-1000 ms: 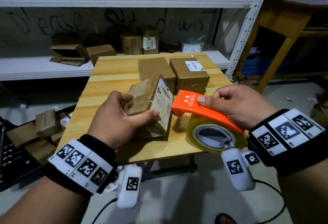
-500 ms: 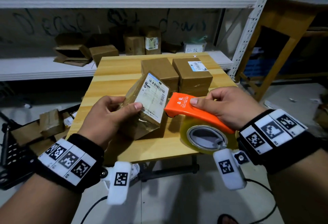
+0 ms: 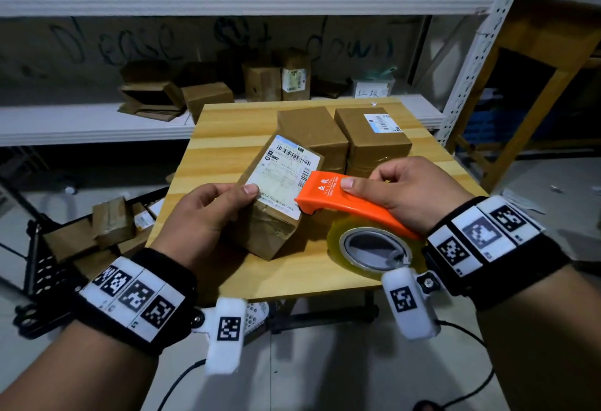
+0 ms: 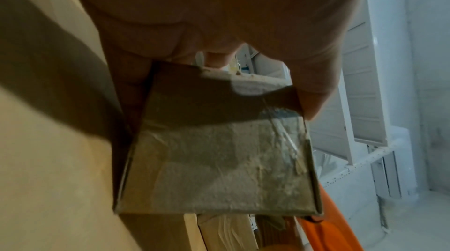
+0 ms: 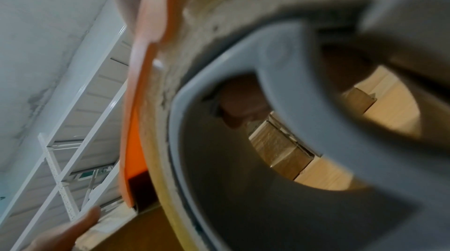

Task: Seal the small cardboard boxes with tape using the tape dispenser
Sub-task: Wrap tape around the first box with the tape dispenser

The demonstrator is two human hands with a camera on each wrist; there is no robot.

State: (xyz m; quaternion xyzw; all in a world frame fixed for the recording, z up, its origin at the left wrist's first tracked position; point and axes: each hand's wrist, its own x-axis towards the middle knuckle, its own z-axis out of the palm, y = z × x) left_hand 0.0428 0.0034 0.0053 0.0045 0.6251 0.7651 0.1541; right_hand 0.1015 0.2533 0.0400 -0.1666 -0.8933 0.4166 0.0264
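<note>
Left hand [image 3: 198, 218] gripping tilted box [image 3: 276, 195], right hand [image 3: 403, 192] holding tape dispenser [image 3: 351, 212] pointing left

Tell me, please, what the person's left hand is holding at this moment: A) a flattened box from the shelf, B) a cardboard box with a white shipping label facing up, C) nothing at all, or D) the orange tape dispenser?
B: in the head view the left hand grips the labelled cardboard box on the wooden table, while the right hand holds the orange tape dispenser beside it.
</note>
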